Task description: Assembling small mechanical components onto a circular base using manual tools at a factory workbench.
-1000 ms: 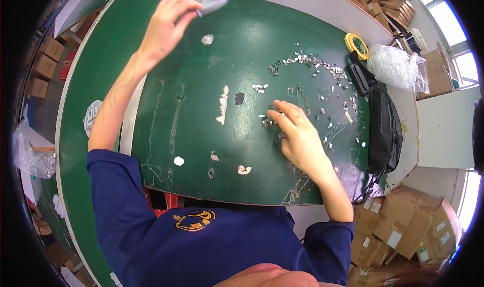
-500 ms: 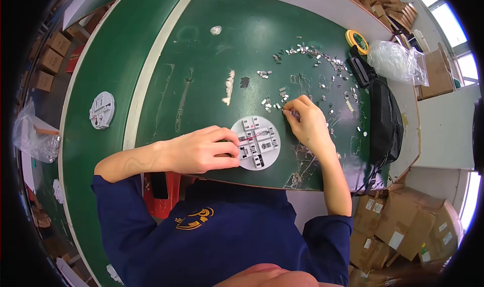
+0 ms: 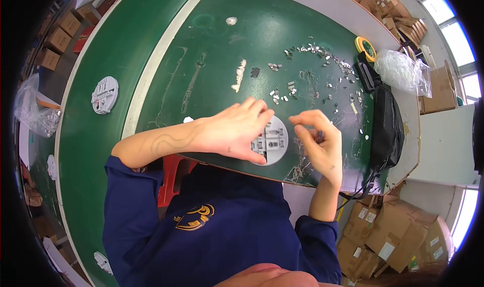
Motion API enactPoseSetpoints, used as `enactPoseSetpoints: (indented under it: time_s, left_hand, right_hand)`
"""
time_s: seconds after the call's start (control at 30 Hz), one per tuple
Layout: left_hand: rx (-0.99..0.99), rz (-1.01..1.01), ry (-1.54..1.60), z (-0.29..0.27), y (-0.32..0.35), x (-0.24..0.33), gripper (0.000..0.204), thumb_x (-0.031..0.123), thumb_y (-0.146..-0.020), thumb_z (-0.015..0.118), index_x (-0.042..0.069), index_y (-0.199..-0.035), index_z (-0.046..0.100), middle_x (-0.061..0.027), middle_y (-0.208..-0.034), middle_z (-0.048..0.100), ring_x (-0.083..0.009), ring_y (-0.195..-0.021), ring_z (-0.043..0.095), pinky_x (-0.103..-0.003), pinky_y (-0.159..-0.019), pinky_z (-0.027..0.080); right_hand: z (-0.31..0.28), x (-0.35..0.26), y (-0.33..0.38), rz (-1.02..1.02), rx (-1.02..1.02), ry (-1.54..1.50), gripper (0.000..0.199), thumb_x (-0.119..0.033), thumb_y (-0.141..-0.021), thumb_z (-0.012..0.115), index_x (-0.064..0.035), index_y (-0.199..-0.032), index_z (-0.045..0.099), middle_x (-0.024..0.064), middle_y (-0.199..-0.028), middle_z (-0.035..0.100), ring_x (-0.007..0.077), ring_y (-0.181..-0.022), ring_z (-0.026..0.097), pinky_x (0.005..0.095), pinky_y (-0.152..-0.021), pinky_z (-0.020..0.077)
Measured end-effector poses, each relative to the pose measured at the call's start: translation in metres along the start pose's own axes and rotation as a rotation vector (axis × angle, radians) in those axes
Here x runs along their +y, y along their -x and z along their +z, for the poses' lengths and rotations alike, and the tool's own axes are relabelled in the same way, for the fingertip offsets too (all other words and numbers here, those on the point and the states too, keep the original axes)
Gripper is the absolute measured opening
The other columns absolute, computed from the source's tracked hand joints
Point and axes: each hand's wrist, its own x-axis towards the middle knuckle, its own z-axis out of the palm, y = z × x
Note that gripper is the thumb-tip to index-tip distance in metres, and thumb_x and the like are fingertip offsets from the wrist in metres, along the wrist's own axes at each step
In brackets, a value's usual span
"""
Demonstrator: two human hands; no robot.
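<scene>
A round light-grey plastic disc (image 3: pixel 276 141) with raised slots and small metal parts lies near the table's front edge. My left hand (image 3: pixel 233 131) covers its left side, the thumb at the near rim and the fingers reaching over the far part, gripping it. Just right of the disc, above the table, my right hand (image 3: pixel 325 145) is curled with thumb and index finger close together. A small dark bit shows among its fingers, too small to name. Beyond the hands lie loose small metal pieces (image 3: pixel 291 88), silver and dark.
More metal pieces (image 3: pixel 345 67) are scattered toward the back right. A black bag (image 3: pixel 385 120), yellow tape roll (image 3: pixel 364 47) and clear plastic bag (image 3: pixel 401 71) line the right side. Another grey disc (image 3: pixel 105 95) lies far left, past a pale raised strip (image 3: pixel 154 75). Cardboard boxes (image 3: pixel 390 231) stand lower right.
My left hand has spread from the disc's left edge across it, covering more. My right hand has drawn back from the loose pieces and turned toward the disc. The whole view has shifted slightly.
</scene>
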Motion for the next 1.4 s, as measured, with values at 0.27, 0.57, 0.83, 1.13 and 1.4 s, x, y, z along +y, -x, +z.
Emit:
enactPoseSetpoints:
  time_s: [0.27,0.57,0.83,1.13,1.4]
  left_hand:
    - [0.087,0.032,0.085,0.019,0.003,0.016,0.064,0.032,-0.08,0.078,-0.006,-0.124,0.053,-0.0171,-0.127,0.05,-0.0316,-0.115,0.049,-0.04,-0.093,0.046]
    - [0.567,-0.013,0.412,0.061,0.022,0.017,0.02,0.008,-0.076,0.08,0.006,-0.093,0.071,-0.0077,-0.115,0.062,-0.0247,-0.102,0.056,-0.034,-0.079,0.051]
    - [0.569,0.021,0.454,0.062,0.022,0.014,0.017,0.003,-0.076,0.078,0.007,-0.092,0.072,-0.0062,-0.114,0.063,-0.0219,-0.097,0.058,-0.032,-0.077,0.052]
    - [0.589,-0.131,0.573,0.063,0.014,0.02,0.016,0.001,-0.079,0.074,0.005,-0.095,0.073,-0.0042,-0.104,0.061,-0.0183,-0.099,0.057,-0.032,-0.079,0.052]
    - [0.553,-0.13,0.595,0.061,0.016,0.018,0.013,0.003,-0.083,0.072,0.005,-0.096,0.072,-0.0035,-0.106,0.06,-0.0185,-0.1,0.056,-0.031,-0.083,0.051]
  right_hand:
    - [-0.008,0.01,0.029,0.198,-0.105,-0.316,0.006,0.003,-0.083,0.072,0.0031,-0.089,0.072,0.0055,-0.082,0.071,0.0013,-0.047,0.051,0.0178,-0.041,0.0369]
    - [0.005,0.016,0.037,0.398,-0.185,-0.243,0.009,0.002,-0.083,0.074,0.0078,-0.088,0.069,0.0117,-0.082,0.071,0.0075,-0.052,0.062,0.019,-0.043,0.0476]
    - [0.012,0.02,0.029,0.446,-0.14,-0.228,0.01,-0.001,-0.086,0.072,0.0079,-0.09,0.071,0.0111,-0.08,0.071,0.0075,-0.05,0.06,0.0191,-0.041,0.0461]
    - [0.013,0.018,0.01,0.432,-0.127,-0.233,0.013,-0.004,-0.088,0.072,0.008,-0.092,0.071,0.0119,-0.08,0.071,0.0074,-0.049,0.059,0.0187,-0.041,0.0458]
    - [0.016,0.018,0.003,0.427,-0.186,-0.226,0.013,-0.004,-0.088,0.071,0.0078,-0.092,0.071,0.0122,-0.081,0.072,0.0073,-0.048,0.058,0.0187,-0.041,0.0445]
